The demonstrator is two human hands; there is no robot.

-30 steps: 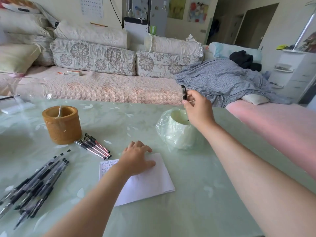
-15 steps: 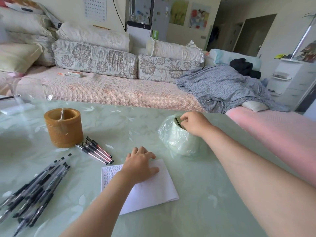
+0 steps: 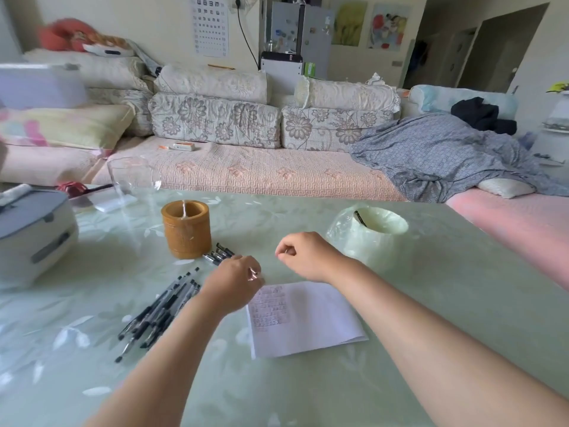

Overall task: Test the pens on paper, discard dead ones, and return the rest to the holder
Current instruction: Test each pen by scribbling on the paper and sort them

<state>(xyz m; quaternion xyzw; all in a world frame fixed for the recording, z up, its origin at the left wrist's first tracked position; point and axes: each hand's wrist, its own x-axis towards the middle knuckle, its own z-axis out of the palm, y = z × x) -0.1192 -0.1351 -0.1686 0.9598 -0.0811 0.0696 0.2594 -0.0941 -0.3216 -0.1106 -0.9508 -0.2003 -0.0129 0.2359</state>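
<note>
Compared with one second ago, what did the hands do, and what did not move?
The right hand dropped its pen into the bin and drew back toward the paper, empty. The left hand left the paper and reached to the few pens beside the holder; whether it holds one is unclear. Holder, paper and pen pile stayed put.

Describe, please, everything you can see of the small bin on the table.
The bin is a small round tub, pale green, lined with a thin clear plastic bag that folds over its rim and crinkles down the sides. It stands upright on the table, towards the far right. One dark pen leans inside against the rim. The right hand is close in front, seemingly not touching it.
</note>
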